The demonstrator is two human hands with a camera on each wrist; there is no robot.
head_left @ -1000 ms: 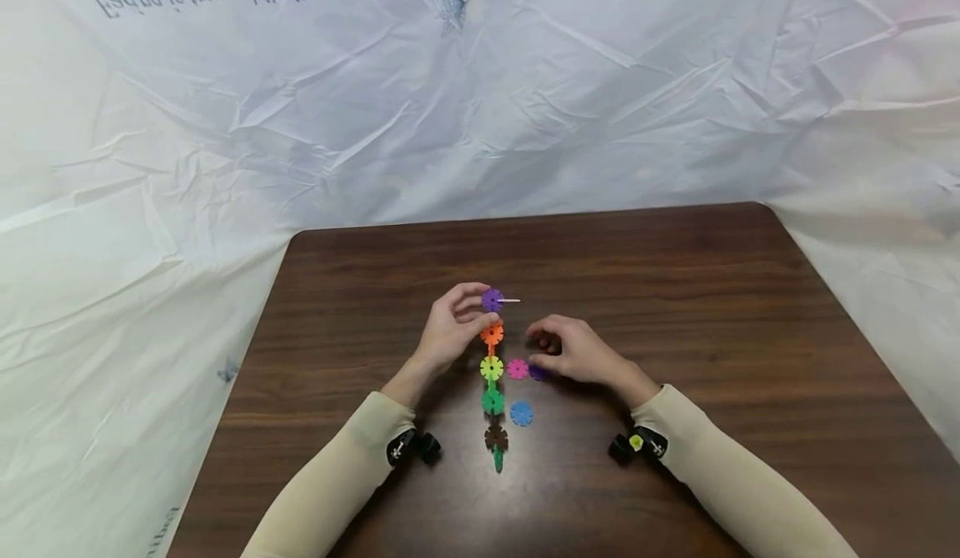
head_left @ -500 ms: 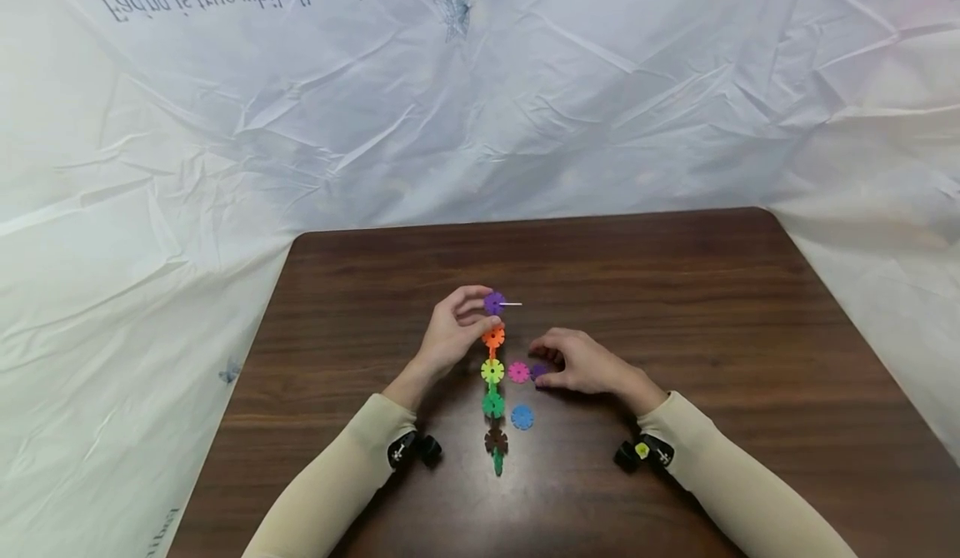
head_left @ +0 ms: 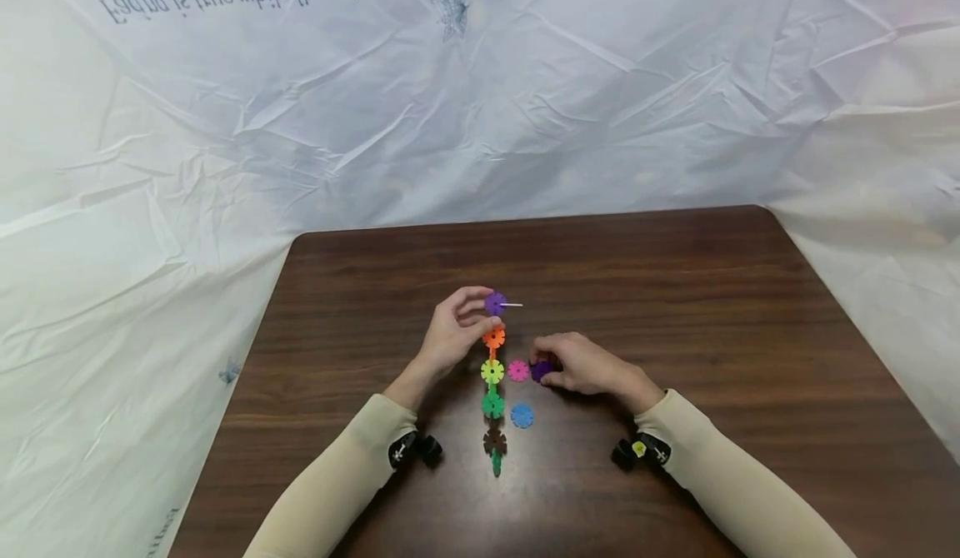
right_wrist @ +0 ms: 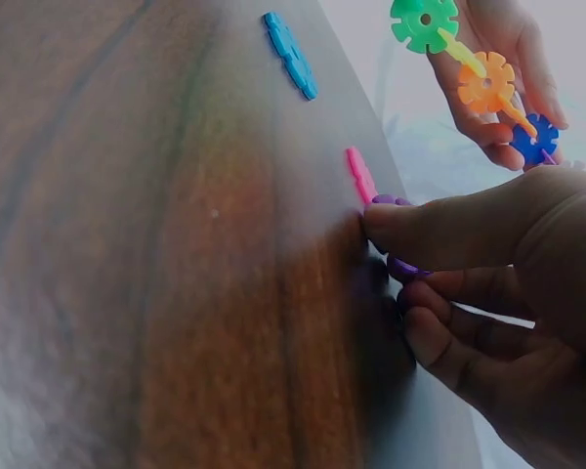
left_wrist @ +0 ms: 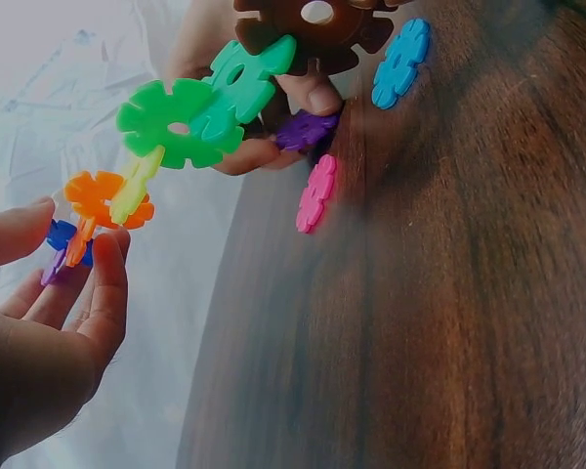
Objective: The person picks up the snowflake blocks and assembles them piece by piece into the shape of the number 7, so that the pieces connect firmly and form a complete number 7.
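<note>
In the head view my left hand [head_left: 452,333] holds the far end of a chain of slotted snowflake discs [head_left: 492,371], coloured purple, orange, yellow, green and brown along its length. Its thumb and fingers grip the blue disc [left_wrist: 59,233], beside the orange disc [left_wrist: 98,198]. A pale disc sticks out edge-on beyond the purple one. To the right of the chain, my right hand [head_left: 585,364] pinches a loose purple snowflake disc [right_wrist: 407,267] between thumb and fingers, low at the tabletop. Its fingers partly hide that disc.
A pink snowflake disc [head_left: 518,371] lies flat between the chain and the purple disc. Nearer the body is a blue one [head_left: 522,415]. The dark wooden table [head_left: 675,275] meets a wrinkled white sheet [head_left: 525,125] along its far edge.
My right hand has moved slightly nearer the body and now has its thumb and fingers on the loose purple disc. The left hand and chain stay almost still.
</note>
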